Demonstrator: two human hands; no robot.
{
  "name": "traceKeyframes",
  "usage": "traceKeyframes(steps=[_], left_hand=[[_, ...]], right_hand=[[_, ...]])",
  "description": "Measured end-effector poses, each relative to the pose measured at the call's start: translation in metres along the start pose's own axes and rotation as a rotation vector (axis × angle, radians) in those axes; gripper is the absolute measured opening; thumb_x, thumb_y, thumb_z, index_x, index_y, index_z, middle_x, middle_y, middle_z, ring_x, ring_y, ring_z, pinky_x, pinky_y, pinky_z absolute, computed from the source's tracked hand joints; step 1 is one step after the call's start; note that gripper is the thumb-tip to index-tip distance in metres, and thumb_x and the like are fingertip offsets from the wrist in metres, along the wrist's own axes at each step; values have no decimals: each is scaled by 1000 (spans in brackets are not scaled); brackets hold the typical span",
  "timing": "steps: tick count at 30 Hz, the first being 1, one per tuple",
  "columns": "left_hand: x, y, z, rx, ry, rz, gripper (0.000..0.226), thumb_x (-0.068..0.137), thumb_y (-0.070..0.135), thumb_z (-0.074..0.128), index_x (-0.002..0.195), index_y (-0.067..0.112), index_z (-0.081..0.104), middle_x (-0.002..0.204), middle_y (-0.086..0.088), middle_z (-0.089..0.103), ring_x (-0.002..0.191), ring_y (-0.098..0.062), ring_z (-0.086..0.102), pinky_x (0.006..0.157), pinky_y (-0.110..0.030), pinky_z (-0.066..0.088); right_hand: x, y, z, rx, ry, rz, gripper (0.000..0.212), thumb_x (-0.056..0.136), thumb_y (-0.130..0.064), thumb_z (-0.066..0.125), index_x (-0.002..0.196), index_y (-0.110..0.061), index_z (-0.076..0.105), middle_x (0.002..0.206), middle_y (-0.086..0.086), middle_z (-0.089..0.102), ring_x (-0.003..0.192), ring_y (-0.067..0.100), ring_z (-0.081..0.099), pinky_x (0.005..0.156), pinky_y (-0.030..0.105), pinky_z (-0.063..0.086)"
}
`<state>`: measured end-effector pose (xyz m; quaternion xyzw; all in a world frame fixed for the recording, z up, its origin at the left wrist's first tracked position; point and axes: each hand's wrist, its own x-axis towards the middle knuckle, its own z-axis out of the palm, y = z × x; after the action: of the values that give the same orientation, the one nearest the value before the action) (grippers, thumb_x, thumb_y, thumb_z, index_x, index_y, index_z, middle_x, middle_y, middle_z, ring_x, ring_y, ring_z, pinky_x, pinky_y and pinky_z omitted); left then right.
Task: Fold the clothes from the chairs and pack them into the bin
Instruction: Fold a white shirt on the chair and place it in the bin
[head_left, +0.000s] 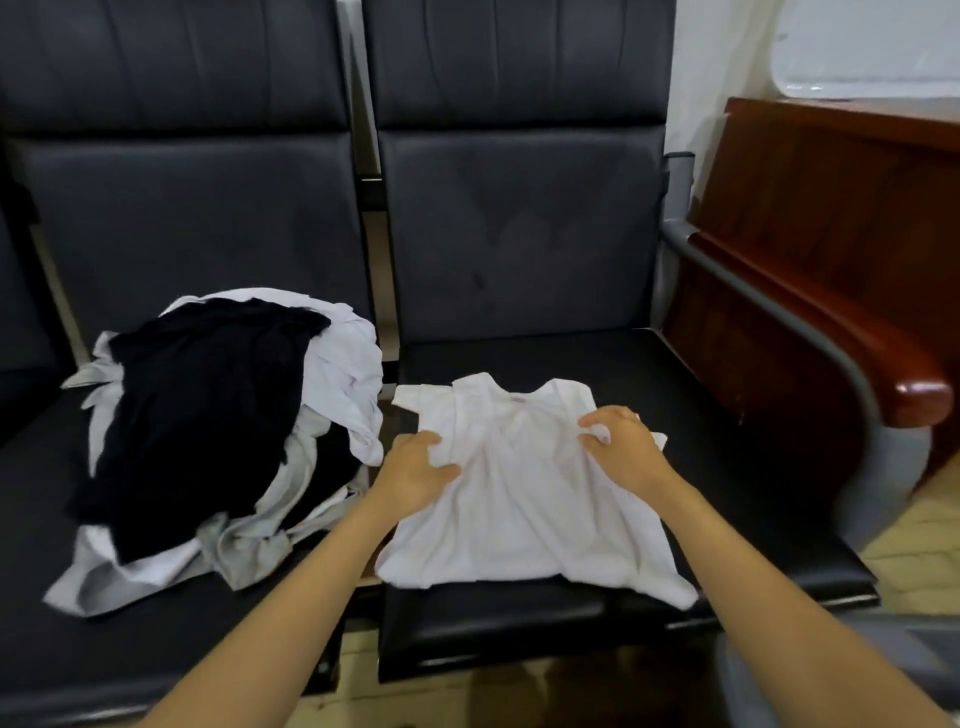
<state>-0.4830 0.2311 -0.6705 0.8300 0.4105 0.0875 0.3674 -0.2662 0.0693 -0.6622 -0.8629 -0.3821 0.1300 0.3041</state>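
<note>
White shirt (519, 519) flat on seat (571, 353); left hand (415, 467), right hand (623, 447) pinch its sides

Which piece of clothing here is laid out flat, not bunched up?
The white shirt on the right seat, spread flat with the left hand and right hand on it. The black garment and pale ones lie heaped on the left seat.

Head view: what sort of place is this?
Probably a waiting room or lobby: dark padded chairs linked in a row, a metal armrest, a polished wooden unit beside them. A white shirt lies on one seat.
</note>
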Motion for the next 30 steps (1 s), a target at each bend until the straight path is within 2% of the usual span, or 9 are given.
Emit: traceKeyframes(steps=[9,13,15,18,21,23,26,28,30], left_hand=[[-95,-18,-8,77,-25,-126,76,75,46,76,127,5,40,131,-11,43,117,-25,47,85,-29,42],[-110,-24,-4,70,30,-139,51,80,39,73,108,9,43,107,-7,54,92,-21,53,64,-28,38],[-109,-28,-4,1,111,-163,37,83,28,70,105,10,46,104,-8,58,88,-21,54,66,-29,39],[-109,-25,-7,-367,215,-161,34,83,8,70,111,8,49,99,-6,57,92,-21,56,71,-26,41],[-111,-17,-16,-669,242,-81,38,80,-2,70,111,11,52,100,-4,60,93,-20,57,76,-24,46],[-112,-12,-21,-781,242,-2,36,80,-6,69,108,12,56,102,-3,62,94,-18,59,81,-26,48],[-112,-8,-22,-832,264,59,31,83,-9,63,104,14,60,103,-2,62,92,-13,59,78,-22,49],[-110,-13,-18,-846,224,-41,35,83,-10,63,110,13,58,103,-1,61,91,-11,58,81,-23,48],[-105,-23,-13,-762,70,-232,33,81,-6,68,112,4,61,108,-7,66,92,-16,61,85,-27,47]], right_hand=[[-87,5,-27,-170,-41,335,55,94,-37,55,137,-7,39,139,17,38,122,33,45,99,43,45],[-108,10,-32,-145,-119,436,78,86,-55,60,139,-4,33,138,15,42,119,31,49,93,40,47],[-116,16,-30,-164,-208,457,75,82,-60,62,128,-4,43,120,10,53,102,24,55,76,32,47],[-125,21,-29,-165,-257,461,54,81,-62,62,82,-10,48,80,1,49,69,14,49,54,25,36],[-131,16,-35,-191,-309,414,40,88,-46,63,80,-8,52,78,3,51,68,15,49,57,23,37],[-133,11,-39,-98,-218,309,23,90,-31,63,88,-10,55,87,5,56,76,16,51,61,23,39],[-135,4,-44,248,165,71,13,94,-25,58,92,-13,53,82,8,55,72,16,51,62,24,41],[-136,0,-47,370,296,17,14,97,-25,54,100,-11,51,82,7,54,68,12,48,60,22,39],[-131,7,-43,352,252,123,22,97,-27,52,112,-11,46,92,5,54,76,14,51,63,24,39]])
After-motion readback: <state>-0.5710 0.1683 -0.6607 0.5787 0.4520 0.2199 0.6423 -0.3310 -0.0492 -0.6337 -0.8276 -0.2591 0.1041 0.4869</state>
